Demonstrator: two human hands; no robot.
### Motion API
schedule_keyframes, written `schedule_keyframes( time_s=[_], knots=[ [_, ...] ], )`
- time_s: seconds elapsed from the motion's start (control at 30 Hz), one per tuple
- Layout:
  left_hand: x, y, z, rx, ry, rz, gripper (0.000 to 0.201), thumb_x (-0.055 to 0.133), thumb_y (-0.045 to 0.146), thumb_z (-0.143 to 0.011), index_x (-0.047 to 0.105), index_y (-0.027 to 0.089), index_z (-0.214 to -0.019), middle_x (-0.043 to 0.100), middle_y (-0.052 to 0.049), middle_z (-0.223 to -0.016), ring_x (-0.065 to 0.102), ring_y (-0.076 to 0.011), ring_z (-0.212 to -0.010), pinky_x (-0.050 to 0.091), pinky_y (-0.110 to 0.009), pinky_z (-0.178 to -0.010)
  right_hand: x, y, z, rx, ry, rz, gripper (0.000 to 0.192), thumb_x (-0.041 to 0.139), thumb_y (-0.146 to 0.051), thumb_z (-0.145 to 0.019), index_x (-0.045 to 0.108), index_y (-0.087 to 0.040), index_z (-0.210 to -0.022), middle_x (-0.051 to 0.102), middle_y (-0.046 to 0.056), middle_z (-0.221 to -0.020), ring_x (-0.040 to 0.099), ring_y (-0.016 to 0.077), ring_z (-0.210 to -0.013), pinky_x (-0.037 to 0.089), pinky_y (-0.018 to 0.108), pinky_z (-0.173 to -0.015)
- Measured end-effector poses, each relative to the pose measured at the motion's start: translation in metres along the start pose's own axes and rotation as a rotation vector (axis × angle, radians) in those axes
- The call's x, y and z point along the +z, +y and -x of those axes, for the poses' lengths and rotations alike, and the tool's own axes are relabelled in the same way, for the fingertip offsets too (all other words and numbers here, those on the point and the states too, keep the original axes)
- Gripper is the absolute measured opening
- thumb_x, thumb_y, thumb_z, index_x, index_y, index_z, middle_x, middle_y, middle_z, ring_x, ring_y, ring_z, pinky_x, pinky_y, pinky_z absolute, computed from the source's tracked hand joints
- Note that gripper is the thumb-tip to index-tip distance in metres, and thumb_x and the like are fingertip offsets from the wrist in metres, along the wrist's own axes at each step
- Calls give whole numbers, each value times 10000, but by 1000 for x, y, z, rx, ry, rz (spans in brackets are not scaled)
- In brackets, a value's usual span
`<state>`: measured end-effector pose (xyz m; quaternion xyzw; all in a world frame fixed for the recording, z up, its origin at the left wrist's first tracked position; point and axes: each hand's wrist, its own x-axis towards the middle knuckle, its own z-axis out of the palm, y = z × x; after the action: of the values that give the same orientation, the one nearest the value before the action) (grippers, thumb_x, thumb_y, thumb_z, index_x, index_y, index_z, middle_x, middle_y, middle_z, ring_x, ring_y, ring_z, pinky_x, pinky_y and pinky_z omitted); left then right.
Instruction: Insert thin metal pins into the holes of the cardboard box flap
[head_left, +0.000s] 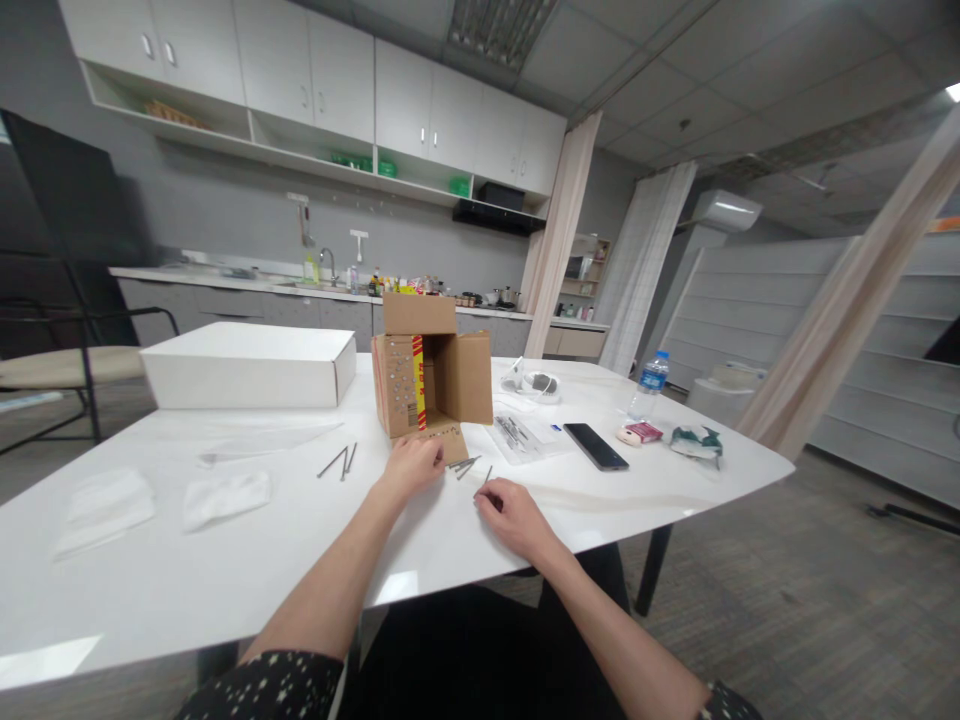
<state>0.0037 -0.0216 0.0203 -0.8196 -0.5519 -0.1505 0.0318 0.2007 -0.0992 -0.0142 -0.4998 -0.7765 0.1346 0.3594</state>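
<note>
My right hand (pixel 514 515) rests low over the white table, fingers pinched on a thin metal nail (pixel 489 474) that points up and away. My left hand (pixel 415 466) lies against the front flap (pixel 452 441) of an open cardboard box (pixel 399 390). Its fingers are curled closed, and what they hold, if anything, is hidden. Between the hands, beside the flap, is a small pile of loose nails (pixel 466 466). Several small silvery dots mark the box's left face, next to a red and yellow strip. Farther left, 3 more nails (pixel 345 463) lie on the tabletop.
A long white box (pixel 251 368) stands at the back left, with white cloths (pixel 226 497) in front. To the right are a clear bag of metal pieces (pixel 517 436), a phone (pixel 595 446), a water bottle (pixel 649 385), a pink-and-white packet (pixel 639 433) and a green-and-white wrapper (pixel 696 442).
</note>
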Motion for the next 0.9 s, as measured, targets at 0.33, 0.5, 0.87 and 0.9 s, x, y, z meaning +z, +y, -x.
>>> schedule_keyframes(
  time_s=[0.33,0.5,0.87,0.9],
  knots=[
    [-5,3,2,5,-22,39,168,496,239,-840,656,189,-853,715,-99,-961,637,-266,-986,437,-363,-848,0,1,0,-5,3,5,164,530,-158,-861,684,-174,-806,674,31,-781,576,152,-705,414,245,-675],
    [-4,2,2,0,-39,60,176,498,261,-846,662,198,-859,722,-94,-947,643,-267,-972,438,-372,-862,-1,-2,1,0,5,0,172,525,-159,-861,688,-175,-807,679,33,-790,579,154,-714,418,247,-679],
    [-1,2,2,3,-49,69,205,492,286,-862,680,204,-866,729,-87,-952,647,-247,-971,437,-357,-883,-2,-2,0,1,-1,0,169,532,-158,-859,692,-177,-808,676,33,-787,581,155,-713,420,247,-681],
    [-1,1,2,1,-51,67,204,493,283,-860,680,203,-869,728,-86,-953,645,-245,-974,437,-354,-883,-1,-2,0,0,1,3,170,532,-158,-860,693,-177,-808,676,33,-787,582,156,-715,421,247,-683]
  ],
)
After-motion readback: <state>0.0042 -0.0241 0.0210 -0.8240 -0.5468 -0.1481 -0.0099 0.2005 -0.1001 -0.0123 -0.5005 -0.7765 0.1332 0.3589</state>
